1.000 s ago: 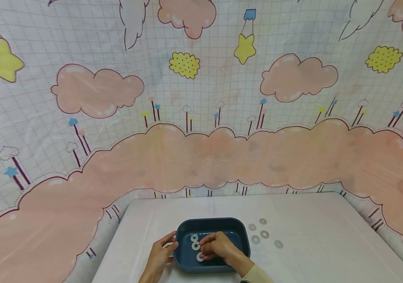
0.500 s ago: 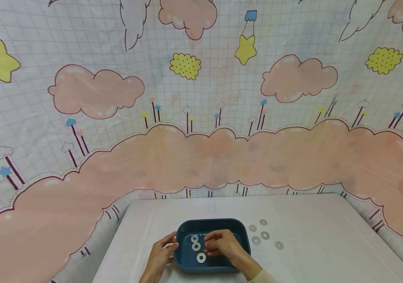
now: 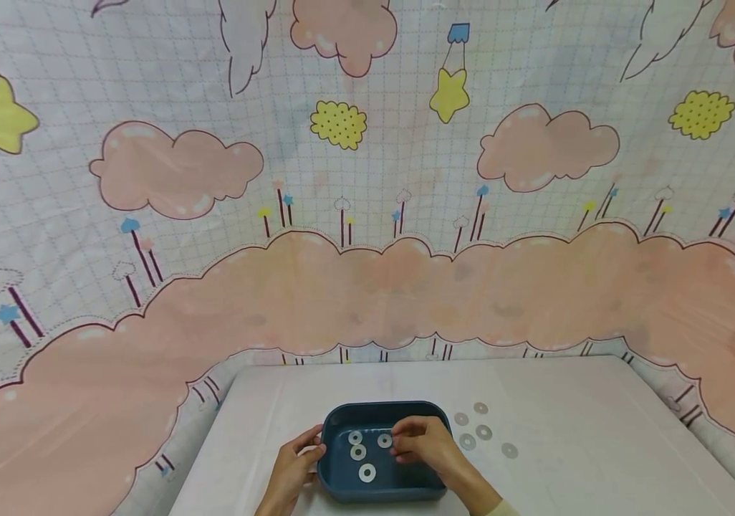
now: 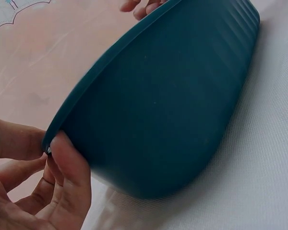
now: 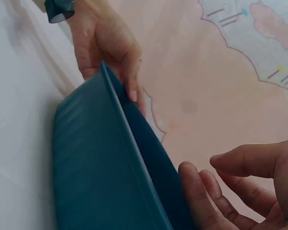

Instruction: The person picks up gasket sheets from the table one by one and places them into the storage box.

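Observation:
A dark blue rectangular tray [image 3: 342,493] stands on the table with several flat metal washers in it. Two of these washers [image 3: 358,452] lie close together near the left end, with another washer [image 3: 367,472] in front of them. My left hand [image 3: 291,462] pinches the tray's left rim between thumb and fingers, as the left wrist view shows [image 4: 48,177]. Over the tray's right half, my right hand [image 3: 428,448] has its fingertips beside a washer [image 3: 385,441]. In the right wrist view its thumb and fingers [image 5: 245,163] are apart, with nothing between them.
To the right of the tray, several more washers [image 3: 484,432] lie loose on the white-covered table [image 3: 574,408]. Behind the table hangs a cloth [image 3: 406,287] printed with clouds and stars. A dark band [image 5: 60,9] shows at a wrist in the right wrist view.
My right hand has moved rightward inside the tray, away from the front washer, and another washer now shows by its fingertips. The left hand has stayed at the rim.

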`<state>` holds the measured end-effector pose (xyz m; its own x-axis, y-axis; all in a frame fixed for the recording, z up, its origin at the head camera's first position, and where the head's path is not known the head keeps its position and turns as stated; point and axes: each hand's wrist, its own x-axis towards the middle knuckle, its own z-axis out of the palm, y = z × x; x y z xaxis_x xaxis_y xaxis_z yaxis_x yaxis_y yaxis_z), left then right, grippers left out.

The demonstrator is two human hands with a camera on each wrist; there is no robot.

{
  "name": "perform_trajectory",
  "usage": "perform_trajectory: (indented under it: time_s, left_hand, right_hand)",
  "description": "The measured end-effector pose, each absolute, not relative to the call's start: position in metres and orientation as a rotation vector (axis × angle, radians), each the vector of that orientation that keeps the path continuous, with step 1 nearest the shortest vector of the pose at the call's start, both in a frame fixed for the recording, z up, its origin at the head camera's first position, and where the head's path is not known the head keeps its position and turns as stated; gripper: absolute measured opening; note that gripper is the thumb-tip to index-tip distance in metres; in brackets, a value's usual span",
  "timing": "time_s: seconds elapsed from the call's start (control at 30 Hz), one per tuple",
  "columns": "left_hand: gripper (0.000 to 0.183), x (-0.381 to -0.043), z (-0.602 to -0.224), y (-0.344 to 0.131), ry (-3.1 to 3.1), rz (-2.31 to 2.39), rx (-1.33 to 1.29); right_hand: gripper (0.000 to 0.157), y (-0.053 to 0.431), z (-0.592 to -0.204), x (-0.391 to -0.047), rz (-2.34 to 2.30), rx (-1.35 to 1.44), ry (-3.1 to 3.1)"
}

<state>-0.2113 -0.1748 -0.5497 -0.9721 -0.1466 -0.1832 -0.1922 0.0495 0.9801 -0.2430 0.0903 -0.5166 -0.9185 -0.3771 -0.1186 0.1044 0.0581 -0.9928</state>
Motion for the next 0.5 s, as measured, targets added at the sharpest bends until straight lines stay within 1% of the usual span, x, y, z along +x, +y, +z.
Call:
perform_trajectory:
  time_s: [0.5]
  left_hand:
    - [0.052, -0.208, -0.554, -0.174, 2.254, 2.116, -0.382]
  right_hand:
    - [0.026, 0.135, -0.509, -0.239, -1.919, -0.334, 2.093]
